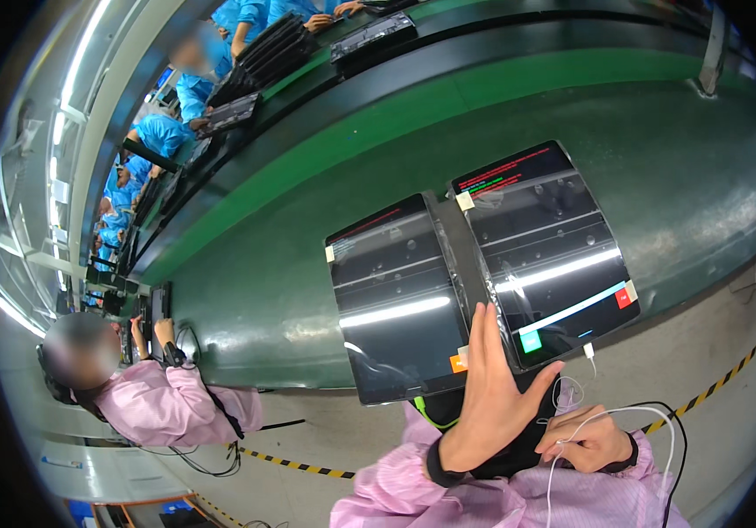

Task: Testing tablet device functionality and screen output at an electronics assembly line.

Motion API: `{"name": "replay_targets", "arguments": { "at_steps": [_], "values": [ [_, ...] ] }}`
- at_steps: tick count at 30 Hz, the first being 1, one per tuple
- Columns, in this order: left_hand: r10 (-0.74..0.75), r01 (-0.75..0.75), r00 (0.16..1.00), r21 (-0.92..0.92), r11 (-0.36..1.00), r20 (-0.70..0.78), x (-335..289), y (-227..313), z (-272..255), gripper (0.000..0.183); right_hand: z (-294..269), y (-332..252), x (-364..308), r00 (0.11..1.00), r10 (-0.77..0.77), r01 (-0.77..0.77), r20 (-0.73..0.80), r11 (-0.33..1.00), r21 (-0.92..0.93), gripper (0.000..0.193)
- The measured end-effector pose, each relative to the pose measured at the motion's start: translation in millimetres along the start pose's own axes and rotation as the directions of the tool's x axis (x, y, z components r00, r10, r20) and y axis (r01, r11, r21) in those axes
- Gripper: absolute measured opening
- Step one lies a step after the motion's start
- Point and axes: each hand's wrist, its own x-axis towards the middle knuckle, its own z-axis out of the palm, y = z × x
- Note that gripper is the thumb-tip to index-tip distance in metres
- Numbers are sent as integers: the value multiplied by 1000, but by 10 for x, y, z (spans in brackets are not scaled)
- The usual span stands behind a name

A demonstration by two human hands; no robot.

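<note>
Two large dark tablets lie side by side on the green bench: the left tablet (pixel 395 304) and the right tablet (pixel 545 251). The right one shows red and green text at its top and coloured squares near its bottom edge. My left hand (pixel 494 392) is open, fingers stretched together and thumb apart, over the gap by their near corners. A white plug (pixel 588 351) sits at the right tablet's near edge, its thin wire hanging down. My right hand (pixel 591 437) is closed at my lap, with a white cable (pixel 611 410) at its fingers.
A co-worker in pink (pixel 171 400) sits to the left at the bench (pixel 263 326). Beyond a dark rail, several people in blue (pixel 162 132) handle dark panels (pixel 373 40). A metal post (pixel 710 57) stands at the far right. Striped tape (pixel 721 378) marks the floor.
</note>
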Motion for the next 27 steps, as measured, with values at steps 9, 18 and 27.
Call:
{"name": "replay_targets", "arguments": {
  "at_steps": [9,18,27],
  "values": [
    [-21,17,996,-48,999,-86,-36,-100,295,106,-114,-105,38,995,46,-42,92,998,-42,28],
    [-8,2,996,-72,997,-84,-28,-165,278,94,-619,-51,-130,752,-188,84,-632,978,-191,35],
    [52,-60,992,-63,996,-115,-82,-201,268,90,-1111,370,546,767,-33,-174,-641,950,-258,48]
  ]
}}
